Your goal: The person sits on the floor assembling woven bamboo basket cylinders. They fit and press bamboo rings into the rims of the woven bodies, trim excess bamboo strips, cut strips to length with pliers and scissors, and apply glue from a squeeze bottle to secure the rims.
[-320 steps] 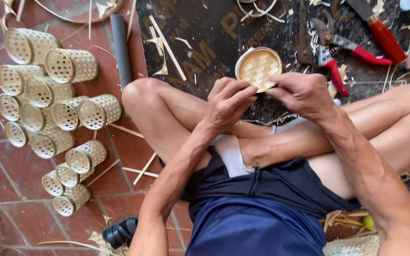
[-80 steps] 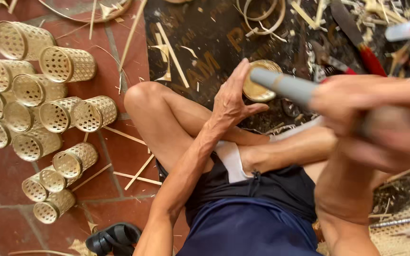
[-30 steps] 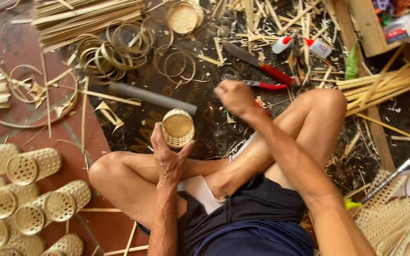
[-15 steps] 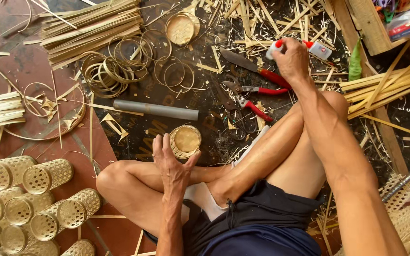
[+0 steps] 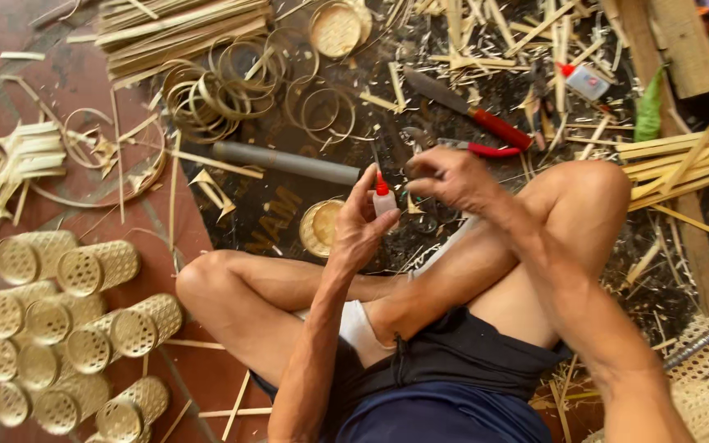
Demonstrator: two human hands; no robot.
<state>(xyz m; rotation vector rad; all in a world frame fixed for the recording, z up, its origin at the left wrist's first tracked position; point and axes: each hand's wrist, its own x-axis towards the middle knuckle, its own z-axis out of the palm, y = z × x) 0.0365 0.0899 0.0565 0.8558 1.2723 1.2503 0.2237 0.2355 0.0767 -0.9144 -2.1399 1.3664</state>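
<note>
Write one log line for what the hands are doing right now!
left hand: holds small glue bottle with red tip | right hand: at the bottle's tip | woven cup: on mat beside left hand | knife: lying beyond

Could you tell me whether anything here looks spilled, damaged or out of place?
Nothing looks damaged. Bamboo offcuts litter the dark mat, as working scraps would. The left hand holds a small red-tipped bottle upright; the woven cup lies beside it on the mat.

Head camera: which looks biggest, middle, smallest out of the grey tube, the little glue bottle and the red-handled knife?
1. Grey tube, the longest.
2. Red-handled knife, a little shorter, so a close call.
3. Little glue bottle in the left hand, smallest, even though held nearer the camera.
</note>
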